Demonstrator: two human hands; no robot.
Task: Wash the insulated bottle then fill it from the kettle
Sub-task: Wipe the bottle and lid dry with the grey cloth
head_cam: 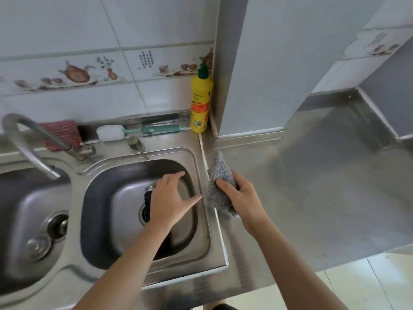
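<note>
The dark insulated bottle (148, 199) with a steel threaded mouth stands in the right sink basin (105, 211), mostly hidden behind my left hand. My left hand (173, 196) hovers over it with fingers spread, and I cannot tell whether the palm touches the bottle. My right hand (240, 198) is closed on a grey cloth (220, 175) just right of the basin's rim, above the steel counter. No kettle is in view.
A curved tap (29, 144) reaches over the left basin (24, 220). Behind the sink lie a bottle brush (138, 130) and a red cloth (61, 133). A yellow detergent bottle (201, 99) stands in the corner. The steel counter (312, 175) extends right.
</note>
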